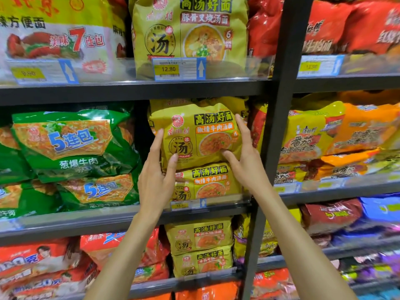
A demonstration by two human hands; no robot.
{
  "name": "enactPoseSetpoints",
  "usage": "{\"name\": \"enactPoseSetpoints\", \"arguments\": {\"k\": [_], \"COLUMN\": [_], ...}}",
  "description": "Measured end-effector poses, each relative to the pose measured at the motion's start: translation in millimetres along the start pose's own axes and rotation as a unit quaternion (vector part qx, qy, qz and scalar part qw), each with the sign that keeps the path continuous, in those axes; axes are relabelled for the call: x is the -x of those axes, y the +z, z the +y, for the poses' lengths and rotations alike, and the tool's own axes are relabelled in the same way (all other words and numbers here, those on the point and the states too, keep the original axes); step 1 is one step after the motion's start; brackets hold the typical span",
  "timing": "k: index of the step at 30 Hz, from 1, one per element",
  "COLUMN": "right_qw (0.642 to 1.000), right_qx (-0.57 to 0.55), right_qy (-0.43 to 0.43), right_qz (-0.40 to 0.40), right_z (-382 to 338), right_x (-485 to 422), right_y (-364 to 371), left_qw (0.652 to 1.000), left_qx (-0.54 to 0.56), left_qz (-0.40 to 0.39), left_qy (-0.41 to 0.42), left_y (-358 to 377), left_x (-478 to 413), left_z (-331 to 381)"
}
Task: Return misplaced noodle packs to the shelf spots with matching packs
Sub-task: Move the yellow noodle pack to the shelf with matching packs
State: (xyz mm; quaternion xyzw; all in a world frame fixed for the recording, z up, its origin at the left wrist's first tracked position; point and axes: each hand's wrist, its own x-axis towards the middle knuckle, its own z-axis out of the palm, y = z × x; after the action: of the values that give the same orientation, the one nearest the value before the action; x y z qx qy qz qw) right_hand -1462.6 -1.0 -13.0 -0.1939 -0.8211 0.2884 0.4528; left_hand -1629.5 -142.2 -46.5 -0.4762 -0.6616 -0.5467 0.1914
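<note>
Through the head camera I face a tall dark metal shelving unit [138, 92] in a shop aisle, its boards edged with clear plastic strips carrying price tags. A dark upright post [275, 118] splits it into two bays.

My left hand [157, 176] grips the left edge of a yellow plastic multi-pack of noodles with an orange flavour band [194, 135], thumb across its front lower corner. My right hand [242, 156] clasps the right edge, fingers up along the side and thumb pressed on the printed bowl. The pack sits on the middle shelf, tilted slightly, resting on top of a matching yellow pack with the same orange band [207, 182], just behind a white price tag with a blue arrow [188, 205].

Just left of it lie green glossy five-pack bags [71, 144]. Right of the post are yellow and orange packs [337, 135]. On the shelf above stands a larger yellow pack with a red band [190, 35]; below, more yellow packs [199, 247] are stacked.
</note>
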Motion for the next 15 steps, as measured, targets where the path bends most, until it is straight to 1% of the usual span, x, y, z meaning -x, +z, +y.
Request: {"name": "enactPoseSetpoints", "arguments": {"k": [6,11,15], "right_qw": [0.999,0.999,0.999], "right_qx": [0.043,0.045,0.044], "right_qy": [-0.027,-0.024,-0.013], "right_qz": [0.01,0.009,0.003], "right_z": [-6.0,-9.1,-11.5], "right_x": [8.6,15.3,19.0], "right_y": [2.6,0.5,-0.7], "left_qw": [0.998,0.997,0.997], "left_qx": [0.044,0.075,0.075], "left_qz": [-0.011,-0.017,-0.022], "left_qy": [-0.031,-0.027,-0.019], "left_y": [-5.4,-7.8,-11.5], "left_x": [-0.5,3.7,4.7], "left_z": [-1.0,-4.2,-3.7]}}
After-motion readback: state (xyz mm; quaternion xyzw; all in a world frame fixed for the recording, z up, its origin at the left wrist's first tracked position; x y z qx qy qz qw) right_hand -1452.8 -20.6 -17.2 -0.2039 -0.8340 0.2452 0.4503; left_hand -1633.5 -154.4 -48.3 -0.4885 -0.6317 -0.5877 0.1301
